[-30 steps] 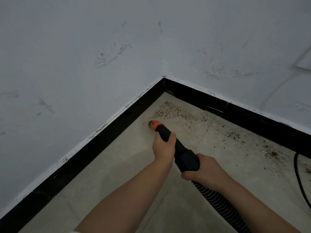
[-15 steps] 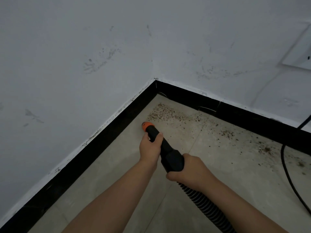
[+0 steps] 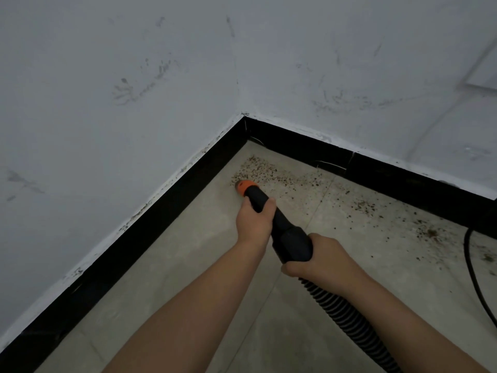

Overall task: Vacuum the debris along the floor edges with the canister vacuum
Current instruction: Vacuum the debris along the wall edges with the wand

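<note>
A black vacuum nozzle (image 3: 285,232) with an orange tip (image 3: 243,186) points at the floor near the room's corner. My left hand (image 3: 254,220) grips the nozzle just behind the orange tip. My right hand (image 3: 320,261) grips its thick rear end, where the ribbed black hose (image 3: 347,316) runs off toward the lower right. Brown debris (image 3: 258,169) lies scattered in the corner right in front of the tip, and more debris (image 3: 430,234) trails along the right wall's skirting. The canister itself is out of view.
Two white scuffed walls meet at a corner, with black skirting (image 3: 150,230) along both. A black power cord (image 3: 473,275) runs over the beige tiled floor (image 3: 188,265) at the right edge. A white wall plate (image 3: 484,74) shows at the upper right.
The nozzle tip has moved forward to the near edge of the debris patch in the corner. Both hands keep the same grip.
</note>
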`<move>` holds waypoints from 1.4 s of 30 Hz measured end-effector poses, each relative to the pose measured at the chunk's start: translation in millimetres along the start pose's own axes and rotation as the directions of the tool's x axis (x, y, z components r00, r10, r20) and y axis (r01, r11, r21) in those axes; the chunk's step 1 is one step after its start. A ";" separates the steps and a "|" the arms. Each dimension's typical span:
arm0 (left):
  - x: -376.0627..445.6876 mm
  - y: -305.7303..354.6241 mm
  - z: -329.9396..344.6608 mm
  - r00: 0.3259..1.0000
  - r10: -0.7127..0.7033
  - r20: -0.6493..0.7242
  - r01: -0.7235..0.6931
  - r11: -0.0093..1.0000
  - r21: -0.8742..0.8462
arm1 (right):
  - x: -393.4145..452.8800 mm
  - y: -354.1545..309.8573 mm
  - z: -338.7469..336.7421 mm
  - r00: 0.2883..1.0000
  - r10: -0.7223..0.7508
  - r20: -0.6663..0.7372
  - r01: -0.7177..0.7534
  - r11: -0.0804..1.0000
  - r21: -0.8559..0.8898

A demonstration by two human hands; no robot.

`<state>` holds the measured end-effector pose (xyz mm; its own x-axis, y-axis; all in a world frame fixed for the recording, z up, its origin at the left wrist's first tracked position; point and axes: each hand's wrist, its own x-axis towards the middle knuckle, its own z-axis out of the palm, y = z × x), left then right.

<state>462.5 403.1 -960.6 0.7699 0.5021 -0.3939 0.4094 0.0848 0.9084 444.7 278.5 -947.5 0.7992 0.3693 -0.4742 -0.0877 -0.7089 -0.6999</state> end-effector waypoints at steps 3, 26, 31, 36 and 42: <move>5.7 -5.1 -11.2 0.999 0.026 -0.034 -0.026 1.000 0.018 | 6.0 -3.1 13.6 1.000 -0.017 0.013 0.017 1.000 0.006; 44.3 8.5 8.1 0.995 0.074 0.073 -0.077 0.996 0.040 | 36.5 -3.5 8.7 0.995 0.031 -0.091 -0.017 0.988 0.152; 57.6 12.1 19.4 0.995 0.082 0.065 -0.085 0.995 0.056 | 48.7 -1.4 -3.5 0.996 0.011 -0.094 0.003 0.989 0.151; 71.0 22.9 31.9 0.995 0.082 0.056 -0.085 0.995 0.043 | 64.7 -2.2 -16.5 0.996 0.005 -0.090 0.011 0.984 0.179; 78.8 32.5 40.2 0.998 0.059 0.012 -0.060 0.996 0.067 | 76.5 -4.7 -29.0 0.998 -0.007 -0.062 0.018 0.982 0.186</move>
<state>556.1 410.8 -967.8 0.7985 0.4961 -0.3409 0.3945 -0.0034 0.9189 523.5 292.7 -965.0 0.8349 0.3364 -0.4356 -0.1823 -0.5778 -0.7955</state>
